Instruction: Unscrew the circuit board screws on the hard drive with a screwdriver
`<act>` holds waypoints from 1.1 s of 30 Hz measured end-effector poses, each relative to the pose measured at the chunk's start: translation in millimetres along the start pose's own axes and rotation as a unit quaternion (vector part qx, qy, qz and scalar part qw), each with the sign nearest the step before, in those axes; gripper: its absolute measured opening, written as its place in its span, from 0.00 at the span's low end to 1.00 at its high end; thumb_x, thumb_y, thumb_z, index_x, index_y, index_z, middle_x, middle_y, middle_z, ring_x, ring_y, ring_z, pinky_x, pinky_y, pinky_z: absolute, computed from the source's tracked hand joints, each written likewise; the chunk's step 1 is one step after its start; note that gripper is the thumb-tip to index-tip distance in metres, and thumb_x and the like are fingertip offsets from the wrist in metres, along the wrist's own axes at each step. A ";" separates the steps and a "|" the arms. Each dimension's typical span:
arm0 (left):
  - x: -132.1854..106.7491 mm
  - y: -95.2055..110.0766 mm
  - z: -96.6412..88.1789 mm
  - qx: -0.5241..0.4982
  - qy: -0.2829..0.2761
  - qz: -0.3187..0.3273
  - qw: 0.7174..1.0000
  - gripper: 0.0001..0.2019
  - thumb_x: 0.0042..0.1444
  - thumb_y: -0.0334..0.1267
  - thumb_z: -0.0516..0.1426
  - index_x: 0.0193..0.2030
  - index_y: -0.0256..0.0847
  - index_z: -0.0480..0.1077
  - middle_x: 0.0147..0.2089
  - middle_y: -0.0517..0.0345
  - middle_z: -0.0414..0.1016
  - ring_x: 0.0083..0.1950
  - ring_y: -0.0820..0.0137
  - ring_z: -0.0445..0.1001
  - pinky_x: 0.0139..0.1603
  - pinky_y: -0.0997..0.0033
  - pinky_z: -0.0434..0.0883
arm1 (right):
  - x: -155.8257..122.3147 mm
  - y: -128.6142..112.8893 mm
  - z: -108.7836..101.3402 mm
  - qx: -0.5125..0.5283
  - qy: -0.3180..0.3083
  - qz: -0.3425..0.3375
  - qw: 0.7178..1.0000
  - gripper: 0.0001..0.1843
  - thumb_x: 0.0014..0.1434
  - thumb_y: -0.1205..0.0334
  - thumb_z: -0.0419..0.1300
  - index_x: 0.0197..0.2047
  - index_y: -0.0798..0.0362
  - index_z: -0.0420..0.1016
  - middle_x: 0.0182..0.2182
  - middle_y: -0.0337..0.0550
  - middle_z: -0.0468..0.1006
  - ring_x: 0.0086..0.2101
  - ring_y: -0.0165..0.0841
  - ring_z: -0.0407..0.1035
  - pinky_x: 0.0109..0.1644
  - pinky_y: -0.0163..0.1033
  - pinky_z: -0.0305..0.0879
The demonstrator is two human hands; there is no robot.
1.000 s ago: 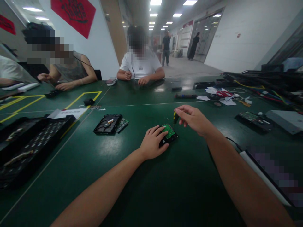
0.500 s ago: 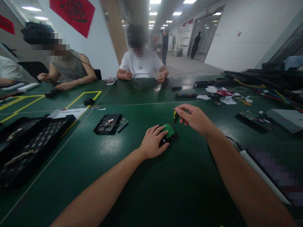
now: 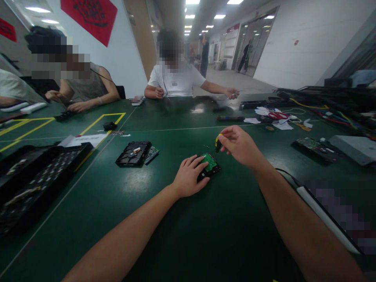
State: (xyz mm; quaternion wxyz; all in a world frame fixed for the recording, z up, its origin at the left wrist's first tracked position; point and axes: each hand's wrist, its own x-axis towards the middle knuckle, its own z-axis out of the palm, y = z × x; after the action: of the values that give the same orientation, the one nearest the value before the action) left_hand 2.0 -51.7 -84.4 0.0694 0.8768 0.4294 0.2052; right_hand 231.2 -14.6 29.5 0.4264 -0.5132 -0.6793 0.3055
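Note:
A small hard drive (image 3: pixel 210 165) with a green circuit board on top lies on the dark green table (image 3: pixel 188 235). My left hand (image 3: pixel 189 177) rests on the drive's near left side, fingers curled over it, holding it down. My right hand (image 3: pixel 239 145) is closed around a small screwdriver (image 3: pixel 217 144) with a yellow and black handle. The screwdriver stands nearly upright, its tip at the drive's far right corner.
A second, opened black drive (image 3: pixel 134 153) lies to the left. Black trays (image 3: pixel 35 176) fill the left edge. More drives (image 3: pixel 315 150), a grey box (image 3: pixel 354 149), cables and papers sit at the right. Several people sit across the table, one reaching an arm (image 3: pixel 219 89) rightward.
My right hand has lifted slightly with the screwdriver. The person in white across the table has stretched an arm out to the right. My left hand has stayed put.

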 end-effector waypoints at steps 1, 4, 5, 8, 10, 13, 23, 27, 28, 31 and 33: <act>0.0 -0.1 0.0 0.000 0.000 0.000 1.000 0.31 0.65 0.54 0.60 0.72 0.48 0.66 0.77 0.49 0.63 0.79 0.46 0.56 0.76 0.39 0.57 | -0.6 -0.1 -0.1 -0.010 0.005 -0.009 1.000 0.14 0.67 0.50 0.64 0.48 0.50 0.70 0.41 0.46 0.83 0.28 0.32 0.76 0.28 0.37 0.71; -0.2 -0.3 0.1 -0.001 0.002 0.003 1.000 0.31 0.65 0.54 0.60 0.72 0.48 0.66 0.77 0.49 0.63 0.79 0.47 0.56 0.75 0.39 0.57 | -3.8 -3.8 -0.6 -0.081 0.019 -0.049 0.995 0.11 0.68 0.51 0.62 0.47 0.48 0.71 0.41 0.45 0.83 0.30 0.35 0.77 0.34 0.41 0.72; -0.3 -0.3 0.1 -0.001 0.002 0.003 1.000 0.32 0.65 0.54 0.60 0.73 0.48 0.66 0.77 0.49 0.62 0.79 0.47 0.55 0.76 0.38 0.57 | -4.9 -5.7 -0.7 -0.113 0.030 -0.066 0.991 0.09 0.69 0.52 0.62 0.46 0.47 0.72 0.41 0.45 0.83 0.32 0.36 0.77 0.37 0.43 0.73; -0.4 -0.3 0.0 -0.004 0.004 0.002 1.000 0.31 0.65 0.54 0.60 0.72 0.49 0.66 0.77 0.50 0.63 0.79 0.47 0.55 0.76 0.38 0.57 | -7.1 -9.8 -0.2 -0.182 0.049 -0.109 0.976 0.07 0.69 0.55 0.61 0.46 0.47 0.73 0.44 0.48 0.83 0.39 0.41 0.78 0.44 0.47 0.73; -0.3 -0.2 0.0 -0.006 0.004 0.002 1.000 0.31 0.65 0.54 0.60 0.72 0.49 0.66 0.77 0.50 0.63 0.79 0.47 0.55 0.76 0.38 0.57 | -7.4 -10.4 0.2 -0.184 0.043 -0.124 0.974 0.07 0.70 0.56 0.59 0.48 0.47 0.74 0.45 0.48 0.83 0.42 0.43 0.78 0.46 0.48 0.72; -0.1 -0.1 -0.2 -0.006 0.002 0.001 1.000 0.31 0.65 0.54 0.60 0.72 0.49 0.66 0.77 0.50 0.63 0.79 0.47 0.55 0.76 0.38 0.57 | -7.0 -9.7 -0.5 -0.164 0.025 -0.131 0.977 0.08 0.71 0.56 0.58 0.51 0.46 0.73 0.46 0.48 0.83 0.45 0.43 0.78 0.47 0.48 0.73; 0.0 0.3 0.1 -0.007 0.001 -0.002 1.000 0.31 0.64 0.54 0.61 0.72 0.49 0.67 0.77 0.50 0.63 0.78 0.47 0.56 0.76 0.38 0.57 | -9.0 -15.3 -3.4 -0.224 0.022 -0.172 0.959 0.06 0.69 0.57 0.61 0.47 0.47 0.75 0.46 0.50 0.80 0.44 0.44 0.75 0.47 0.48 0.71; 0.0 -0.4 0.9 -0.009 0.003 -0.002 1.000 0.31 0.64 0.54 0.61 0.72 0.49 0.67 0.76 0.50 0.63 0.79 0.46 0.56 0.76 0.38 0.56 | -9.5 -15.2 -3.5 -0.238 0.025 -0.165 0.957 0.07 0.67 0.55 0.63 0.45 0.47 0.74 0.41 0.48 0.81 0.42 0.44 0.76 0.46 0.48 0.71; 0.0 -0.5 1.0 -0.009 0.003 -0.001 1.000 0.31 0.64 0.54 0.61 0.72 0.49 0.67 0.76 0.50 0.63 0.79 0.46 0.56 0.76 0.38 0.57 | -9.5 -14.8 -3.8 -0.234 0.025 -0.158 0.959 0.07 0.67 0.55 0.64 0.45 0.47 0.74 0.41 0.47 0.82 0.41 0.44 0.76 0.46 0.48 0.71; -0.1 -0.9 1.0 -0.006 0.004 0.000 1.000 0.31 0.64 0.54 0.61 0.72 0.49 0.67 0.76 0.50 0.63 0.79 0.46 0.56 0.76 0.38 0.57 | -9.4 -13.8 -4.6 -0.221 0.028 -0.140 0.965 0.07 0.66 0.56 0.65 0.46 0.47 0.75 0.40 0.47 0.83 0.41 0.45 0.78 0.47 0.49 0.72; -0.2 -0.9 0.9 -0.004 0.004 0.000 1.000 0.31 0.65 0.54 0.61 0.72 0.49 0.67 0.77 0.50 0.63 0.79 0.46 0.56 0.76 0.38 0.57 | -9.6 -14.1 -5.0 -0.212 0.027 -0.136 0.967 0.07 0.66 0.57 0.65 0.47 0.48 0.76 0.40 0.48 0.84 0.41 0.45 0.79 0.48 0.50 0.73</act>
State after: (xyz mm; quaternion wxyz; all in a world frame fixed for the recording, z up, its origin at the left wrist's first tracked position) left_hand 1.5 -51.2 -85.5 0.0711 0.8754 0.4293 0.2103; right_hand 230.5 -27.9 41.3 0.3636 -0.5030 -0.7801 0.0791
